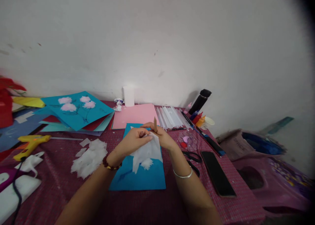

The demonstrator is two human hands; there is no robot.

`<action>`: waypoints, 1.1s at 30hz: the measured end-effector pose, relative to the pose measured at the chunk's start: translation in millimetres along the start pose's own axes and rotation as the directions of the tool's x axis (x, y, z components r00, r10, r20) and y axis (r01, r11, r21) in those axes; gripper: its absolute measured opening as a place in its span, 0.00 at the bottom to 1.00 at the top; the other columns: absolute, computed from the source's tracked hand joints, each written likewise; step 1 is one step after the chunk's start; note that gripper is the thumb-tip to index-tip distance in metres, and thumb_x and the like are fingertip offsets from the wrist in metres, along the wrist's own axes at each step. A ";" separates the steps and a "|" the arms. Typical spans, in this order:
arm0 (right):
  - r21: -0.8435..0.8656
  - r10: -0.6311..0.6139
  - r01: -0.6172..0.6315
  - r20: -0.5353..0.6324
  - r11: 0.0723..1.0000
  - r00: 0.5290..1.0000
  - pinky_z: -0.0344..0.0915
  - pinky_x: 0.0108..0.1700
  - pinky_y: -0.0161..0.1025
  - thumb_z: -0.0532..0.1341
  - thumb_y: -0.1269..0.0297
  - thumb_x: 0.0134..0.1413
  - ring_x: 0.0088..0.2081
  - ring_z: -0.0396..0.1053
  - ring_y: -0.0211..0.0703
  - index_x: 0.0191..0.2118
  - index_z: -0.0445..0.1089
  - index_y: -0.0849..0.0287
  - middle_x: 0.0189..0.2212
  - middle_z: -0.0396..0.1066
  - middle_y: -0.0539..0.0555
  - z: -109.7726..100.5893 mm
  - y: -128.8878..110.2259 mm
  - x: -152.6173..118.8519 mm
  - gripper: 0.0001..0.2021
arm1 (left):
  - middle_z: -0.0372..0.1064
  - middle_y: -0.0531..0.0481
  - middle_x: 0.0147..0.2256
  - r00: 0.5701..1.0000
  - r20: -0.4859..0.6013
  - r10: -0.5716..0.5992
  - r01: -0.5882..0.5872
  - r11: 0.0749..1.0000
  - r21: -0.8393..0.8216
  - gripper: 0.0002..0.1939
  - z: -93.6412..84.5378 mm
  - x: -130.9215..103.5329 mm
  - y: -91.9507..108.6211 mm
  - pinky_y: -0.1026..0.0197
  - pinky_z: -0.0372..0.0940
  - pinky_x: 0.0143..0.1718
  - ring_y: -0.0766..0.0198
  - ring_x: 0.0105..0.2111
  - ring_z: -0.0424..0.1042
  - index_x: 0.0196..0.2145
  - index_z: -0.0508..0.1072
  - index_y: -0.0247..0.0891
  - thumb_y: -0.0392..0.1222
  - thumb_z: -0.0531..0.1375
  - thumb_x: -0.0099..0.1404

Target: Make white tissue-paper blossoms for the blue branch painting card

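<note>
My left hand [134,139] and my right hand [162,136] meet over a blue sheet [137,182] on the table. Closed fingers of my left hand pinch the top of a piece of white tissue [150,149]. In my right hand, also closed, a thin brown stick [155,124] points upward beside the tissue's upper edge. The tissue hangs down over the sheet. A small white ruffled tuft [147,164] lies on the sheet just below, near faint dark strokes. The exact fingertip contact is partly hidden.
White tissue pieces [91,157] lie left of the sheet, beyond them a yellow glue gun [31,144]. Blue flower artwork [78,109] tops a paper stack. Scissors [193,157], a phone [217,174], paint bottles [197,117] and a black flask [200,101] stand or lie right.
</note>
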State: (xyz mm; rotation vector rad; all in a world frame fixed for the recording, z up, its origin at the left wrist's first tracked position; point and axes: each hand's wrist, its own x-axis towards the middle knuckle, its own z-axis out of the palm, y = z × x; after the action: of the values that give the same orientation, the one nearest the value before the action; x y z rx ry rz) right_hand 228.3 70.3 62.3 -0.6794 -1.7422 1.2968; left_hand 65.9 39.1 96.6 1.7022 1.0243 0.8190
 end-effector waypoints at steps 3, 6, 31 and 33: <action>0.058 0.014 -0.019 0.074 0.998 0.997 0.63 0.49 0.41 0.61 0.65 0.52 0.45 0.68 0.43 0.49 0.69 0.54 0.45 0.71 0.53 0.8 -0.6 -0.7 0.17 | 0.56 0.56 0.19 0.999 -0.024 -0.023 0.022 0.999 -0.047 0.15 3.8 2.8 -4.3 0.67 0.48 0.20 0.71 0.20 0.54 0.22 0.67 0.34 0.48 0.57 0.58; 0.093 0.046 -0.055 0.091 0.994 0.995 0.64 0.47 0.40 0.61 0.65 0.52 0.43 0.68 0.41 0.47 0.70 0.54 0.42 0.72 0.52 0.3 1.5 -1.3 0.15 | 0.54 0.57 0.18 0.999 -0.030 0.020 -0.021 1.000 -0.020 0.15 6.2 3.9 -8.1 0.67 0.46 0.20 0.71 0.19 0.52 0.20 0.65 0.35 0.46 0.57 0.59; 0.113 0.119 -0.095 -0.229 0.989 0.966 0.44 0.17 0.31 0.58 0.61 0.52 0.15 0.49 0.30 0.33 0.64 0.58 0.14 0.52 0.40 -21.4 5.0 0.1 0.06 | 0.64 0.54 0.27 0.980 -0.178 0.088 -0.126 0.969 -0.214 0.02 10.7 7.8 -12.3 0.67 0.57 0.27 0.69 0.26 0.63 0.27 0.66 0.36 0.35 0.58 0.56; 0.116 0.129 -0.106 -0.221 0.988 0.967 0.44 0.18 0.31 0.58 0.62 0.52 0.15 0.49 0.30 0.34 0.64 0.58 0.16 0.52 0.40 -18.5 5.8 -0.1 0.05 | 0.65 0.54 0.27 0.997 -0.079 0.010 -0.039 0.923 -0.384 0.06 10.8 9.6 -15.5 0.67 0.59 0.28 0.69 0.27 0.65 0.32 0.68 0.36 0.36 0.60 0.55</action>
State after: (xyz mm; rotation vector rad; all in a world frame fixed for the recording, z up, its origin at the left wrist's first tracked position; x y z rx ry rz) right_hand 243.9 81.2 58.9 -0.8474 -1.4578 1.3236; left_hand 75.2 46.7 79.1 1.3572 0.8266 1.0338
